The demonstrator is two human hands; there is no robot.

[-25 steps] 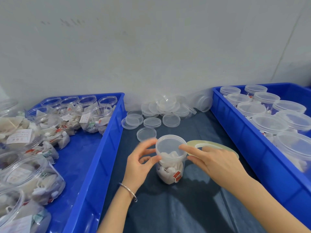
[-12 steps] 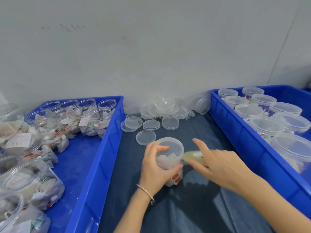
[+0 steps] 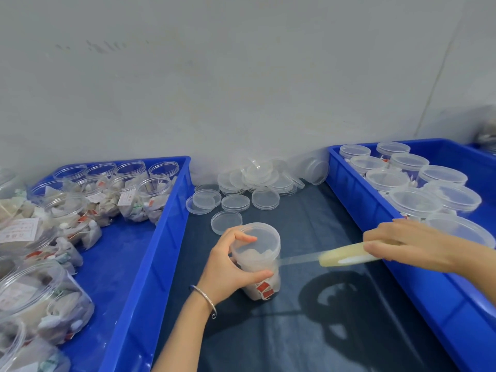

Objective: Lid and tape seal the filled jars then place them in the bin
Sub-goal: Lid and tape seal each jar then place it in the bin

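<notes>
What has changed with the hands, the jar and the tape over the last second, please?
The right hand has pulled the tape roll away to the right, drawing a clear strip out from the lidded jar. The left hand has moved from a fingertip touch to gripping the jar. The jar stays on the dark mat; bins and loose lids are unchanged.

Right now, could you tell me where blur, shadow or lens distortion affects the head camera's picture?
Head view: the right hand and the tape roll it holds are motion-blurred; the left hand and lidded jar look sharper; a dark shadow of the roll falls on the mat; the wide lens bends the blue bins' edges; lighting is soft and even.
</notes>
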